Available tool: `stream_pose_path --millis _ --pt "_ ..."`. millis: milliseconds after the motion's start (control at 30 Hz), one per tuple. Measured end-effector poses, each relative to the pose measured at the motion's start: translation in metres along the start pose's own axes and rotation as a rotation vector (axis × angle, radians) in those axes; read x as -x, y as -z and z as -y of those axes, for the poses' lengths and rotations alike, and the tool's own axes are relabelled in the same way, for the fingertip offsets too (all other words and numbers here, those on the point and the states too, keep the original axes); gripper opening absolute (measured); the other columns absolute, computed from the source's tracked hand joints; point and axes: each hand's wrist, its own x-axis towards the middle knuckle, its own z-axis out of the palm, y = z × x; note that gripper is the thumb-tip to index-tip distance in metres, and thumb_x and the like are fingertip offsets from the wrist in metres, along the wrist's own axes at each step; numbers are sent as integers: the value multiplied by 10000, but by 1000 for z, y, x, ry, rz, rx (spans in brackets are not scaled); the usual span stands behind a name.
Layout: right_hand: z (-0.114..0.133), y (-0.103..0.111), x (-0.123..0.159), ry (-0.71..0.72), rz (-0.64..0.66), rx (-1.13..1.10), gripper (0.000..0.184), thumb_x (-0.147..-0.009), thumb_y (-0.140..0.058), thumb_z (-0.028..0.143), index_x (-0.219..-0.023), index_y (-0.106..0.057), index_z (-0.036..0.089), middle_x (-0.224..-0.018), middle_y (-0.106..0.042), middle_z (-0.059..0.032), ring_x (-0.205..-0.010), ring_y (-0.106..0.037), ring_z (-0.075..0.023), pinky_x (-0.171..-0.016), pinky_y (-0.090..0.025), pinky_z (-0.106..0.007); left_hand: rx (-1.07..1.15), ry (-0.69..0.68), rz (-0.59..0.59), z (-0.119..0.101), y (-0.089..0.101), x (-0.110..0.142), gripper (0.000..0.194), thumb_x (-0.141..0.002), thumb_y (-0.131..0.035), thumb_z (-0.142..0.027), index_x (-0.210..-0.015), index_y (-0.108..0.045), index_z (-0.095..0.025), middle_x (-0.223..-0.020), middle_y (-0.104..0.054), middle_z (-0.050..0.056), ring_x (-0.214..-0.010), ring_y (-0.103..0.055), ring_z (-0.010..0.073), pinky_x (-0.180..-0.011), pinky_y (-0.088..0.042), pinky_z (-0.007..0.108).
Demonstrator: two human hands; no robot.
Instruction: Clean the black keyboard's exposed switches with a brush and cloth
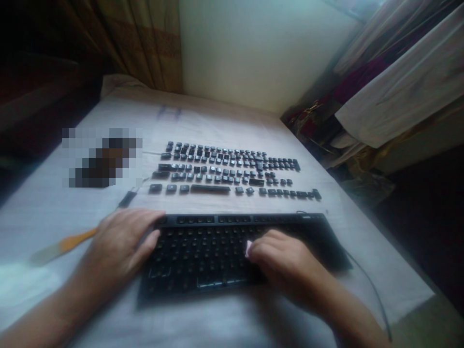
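Observation:
A black keyboard (217, 256) with its keycaps off lies in front of me, its bare key posts showing. My left hand (123, 241) holds the keyboard's upper left corner, thumb on the near side and fingers along the back edge. My right hand (277, 253) is closed over the middle right of the key area. A small pale wad (248, 248), cloth or tissue by its look, pokes out from its pinched fingertips. Behind the keyboard, the loose black keycaps (210, 171) lie in rows on the pale sheet (145, 309).
A brush (72, 241) with an orange handle and pale bristles lies left of my left hand. Beyond it are a small dark-handled tool (127, 198) and a blurred-out patch. The keyboard's cable (373, 285) runs down the right. Hanging cloths (406, 96) stand at the right.

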Motion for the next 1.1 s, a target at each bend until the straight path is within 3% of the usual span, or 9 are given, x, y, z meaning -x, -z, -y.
stream_pose_path --millis 133,300,733,933,1100 --pt "10 -8 -22 91 -94 -34 140 -964 -567 52 -926 -641 164 -895 -745 -35 -765 -617 -168 -734 -499 -276 2 -5 -3 0 0 0 383 -998 -411 -422 -1303 -538 -229 -1215 -654 67 -1137 -573 259 -1050 -357 419" --pt "16 -22 -46 173 -65 71 218 -994 -532 76 -830 -646 162 -814 -728 -45 -725 -602 -185 -713 -502 -299 7 -3 -11 -1 1 0 376 -1002 -410 -406 -1315 -529 -235 -1218 -655 64 -1148 -568 256 -1065 -344 418" --pt "-2 -3 -21 67 39 143 210 -983 -525 70 -840 -648 165 -833 -726 -46 -756 -619 -204 -666 -491 -304 -12 -3 -19 -4 2 -2 358 -1001 -407 -404 -1285 -542 -232 -1193 -672 49 -1114 -599 242 -1045 -375 406" --pt "16 -17 -42 154 -68 54 170 -989 -549 80 -879 -659 149 -876 -748 -49 -766 -620 -191 -732 -508 -295 6 10 -21 -4 3 -2 355 -996 -425 -397 -1282 -555 -232 -1202 -677 48 -1129 -607 248 -1049 -388 418" --pt "23 -30 -55 166 -20 85 223 -992 -525 75 -827 -649 159 -835 -735 -51 -735 -600 -201 -706 -512 -311 50 44 -16 -4 3 -1 357 -985 -433 -402 -1283 -566 -257 -1215 -687 38 -1130 -623 254 -1050 -407 439"
